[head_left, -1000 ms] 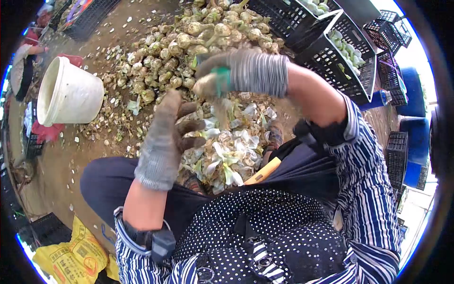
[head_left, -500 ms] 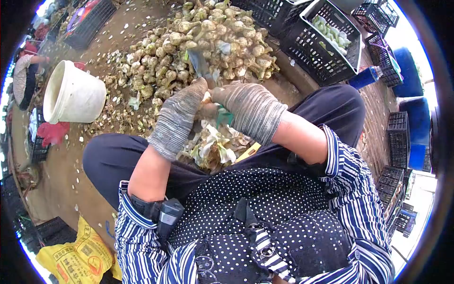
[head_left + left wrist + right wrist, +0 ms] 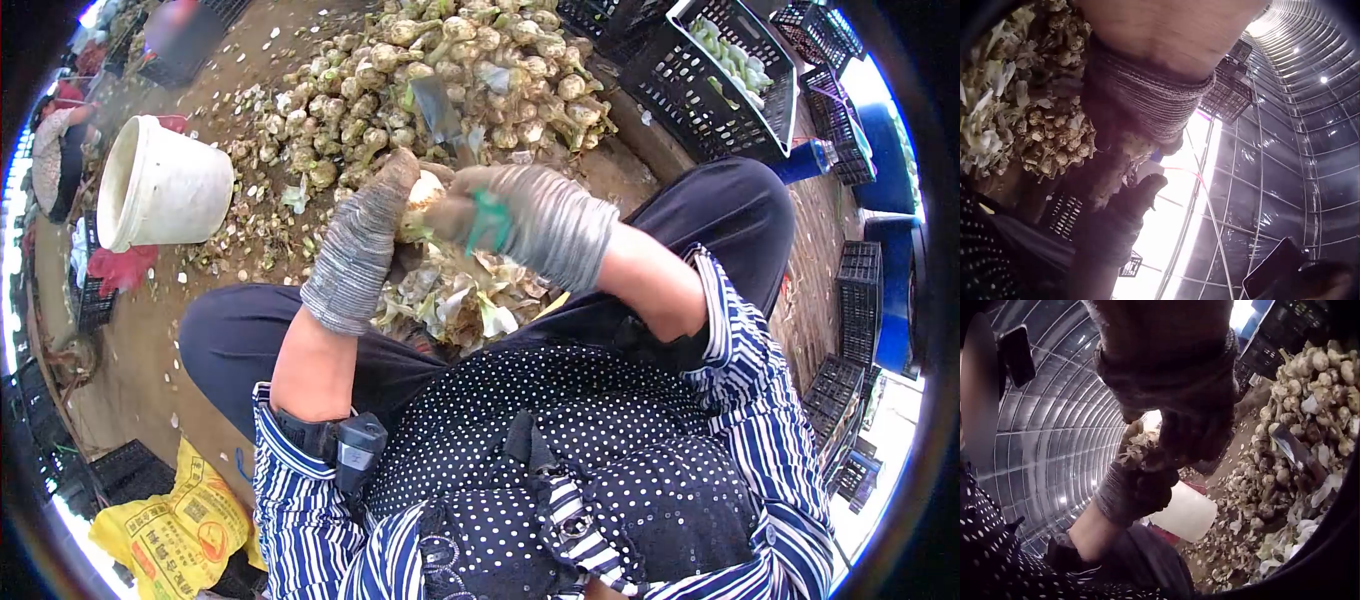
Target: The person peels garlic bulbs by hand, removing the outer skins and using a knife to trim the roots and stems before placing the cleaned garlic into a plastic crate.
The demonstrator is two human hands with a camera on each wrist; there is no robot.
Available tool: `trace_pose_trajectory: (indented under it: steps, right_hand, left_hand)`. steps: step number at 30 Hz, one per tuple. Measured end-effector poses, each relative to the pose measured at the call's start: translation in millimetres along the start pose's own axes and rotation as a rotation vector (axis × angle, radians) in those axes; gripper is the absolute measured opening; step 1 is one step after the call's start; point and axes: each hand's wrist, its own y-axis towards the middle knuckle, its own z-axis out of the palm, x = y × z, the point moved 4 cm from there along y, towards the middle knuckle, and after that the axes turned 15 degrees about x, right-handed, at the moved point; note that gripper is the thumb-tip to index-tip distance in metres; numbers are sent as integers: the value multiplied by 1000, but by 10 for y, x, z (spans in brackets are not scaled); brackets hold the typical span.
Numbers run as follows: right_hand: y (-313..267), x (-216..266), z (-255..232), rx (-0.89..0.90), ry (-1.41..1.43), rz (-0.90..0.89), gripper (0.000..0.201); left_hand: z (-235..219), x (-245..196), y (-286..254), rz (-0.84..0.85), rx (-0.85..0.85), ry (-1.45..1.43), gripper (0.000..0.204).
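Both gloved hands meet over my lap in the head view. My left hand [image 3: 358,235] grips a dirt-streaked garlic bulb [image 3: 427,190] whose white side shows between the hands. My right hand [image 3: 550,215] holds a knife, its grey blade [image 3: 438,110] pointing away from me and its handle hidden in the glove. A green band [image 3: 488,222] shows at the right thumb, which lies against the bulb. In the right wrist view, loose papery skin [image 3: 1138,450] hangs off the bulb between the two hands.
A heap of unpeeled bulbs [image 3: 380,70] lies in front. Peeled white skins [image 3: 440,300] pile up between my legs. A white bucket [image 3: 180,190] stands at left. Black crates [image 3: 700,110], one with pale pieces, stand at right. A yellow sack [image 3: 180,530] lies lower left.
The left hand was spread and apart from the right a second ago; the hands then came together. Now the left grips the bulb, its white side showing, with the right thumb against it.
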Motion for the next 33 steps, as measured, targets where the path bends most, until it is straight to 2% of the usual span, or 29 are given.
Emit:
trace_pose_trajectory:
  steps: [1, 4, 5, 6, 7, 8, 9, 10, 12, 13, 14, 16, 17, 18, 20, 22, 24, 25, 29, 30, 31, 32, 33]
  right_hand:
    - [-123, 263, -50, 54, -501, 237, 36]
    - [-99, 186, -18, 106, -509, 311, 40]
    - [-126, 234, -16, 39, -492, 210, 37]
    - [-137, 161, -28, 36, -495, 209, 37]
    - [-139, -3, -5, 92, -245, 143, 34]
    - [-107, -75, 33, 147, 8, 77, 31]
    - [-54, -107, 57, 120, 39, -32, 25]
    - [-134, -148, 27, 118, 40, -33, 25]
    - [-281, 109, -19, 161, 290, 178, 24]
    - [-219, -68, 118, -72, 967, 322, 25]
    - [-217, -128, 112, -74, 967, 315, 25]
    - [-177, -41, 8, 58, -249, 162, 26]
    - [-227, 173, -49, -29, -381, 178, 29]
    - [-244, 305, -66, -95, -453, 258, 27]
    - [-184, 264, -83, -196, -601, 101, 23]
    - [-156, 392, -69, -158, -724, 189, 23]
    - [-152, 325, -38, -167, -609, 124, 25]
    - [-161, 237, -16, -181, -541, 57, 26]
    - [-160, 172, -13, -153, -332, 51, 23]
    - [-183, 187, -26, -153, -336, 142, 21]
    - [-192, 175, -39, -153, -340, 236, 19]
    - [-173, 131, -28, -149, -340, 231, 19]
    - [-170, 23, -22, -209, -79, 223, 18]
  left_hand:
    - [27, -11, -16, -13, -22, 21, 45]
    - [50, -52, -65, -45, 6, 9, 45]
    - [77, -85, -102, -66, -20, 20, 45]
    - [89, -106, -123, -85, -48, 31, 45]
    - [16, -40, -87, -54, 54, 16, 45]
    - [20, -50, -88, -54, 55, 18, 45]
    - [35, -59, -94, -59, 73, 21, 49]
    - [45, -66, -94, -64, 91, 24, 53]
    - [12, -12, -58, -18, 96, 16, 49]
    - [-12, 20, -25, 29, 102, 7, 45]
    - [-34, 69, 25, 30, 103, 14, 45]
    - [-56, 49, 88, 207, 128, 194, 45]
    - [-3, -25, 68, 192, 31, 226, 46]
    - [-92, 5, 117, 163, 49, 257, 47]
    - [-109, 74, 119, 410, 26, 160, 44]
    - [-109, -21, -2, 301, 82, 327, 42]
    - [-97, -185, -181, 195, -62, 616, 42]
    - [-79, -239, -235, 150, -33, 642, 40]
    - [-27, -345, -315, 141, 17, 814, 52]
    - [-19, -359, -322, 106, 70, 857, 58]
    - [-16, -346, -317, 169, 97, 860, 58]
    - [14, -353, -313, 232, 127, 861, 58]
    - [34, -335, -303, 223, 138, 877, 61]
